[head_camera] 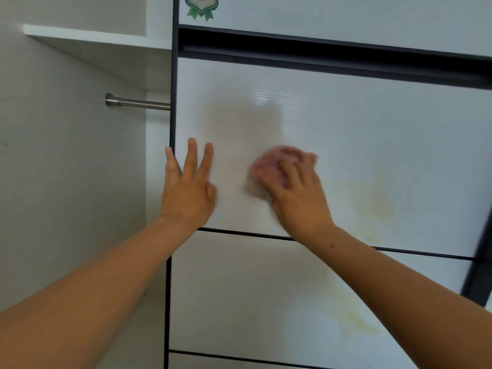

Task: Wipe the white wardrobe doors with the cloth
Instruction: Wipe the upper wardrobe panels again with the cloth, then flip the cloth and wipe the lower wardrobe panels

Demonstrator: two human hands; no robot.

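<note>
The white wardrobe door (372,134) with dark frame strips fills the middle and right of the head view. My left hand (187,187) rests flat on its left edge, fingers straight and spread. A bunched pink cloth (269,169) is pressed against the door panel by my right hand (300,198), whose fingers curl over it; both are motion-blurred. Yellowish stains (372,203) show on the panel right of the cloth, and more stains (348,312) mark the lower panel.
Left of the door the wardrobe stands open, with a white shelf (93,38) and a metal hanging rod (138,103) below it. A green ribbon sticker (201,6) sits on the upper panel. A dark recessed handle strip (319,51) runs across the door.
</note>
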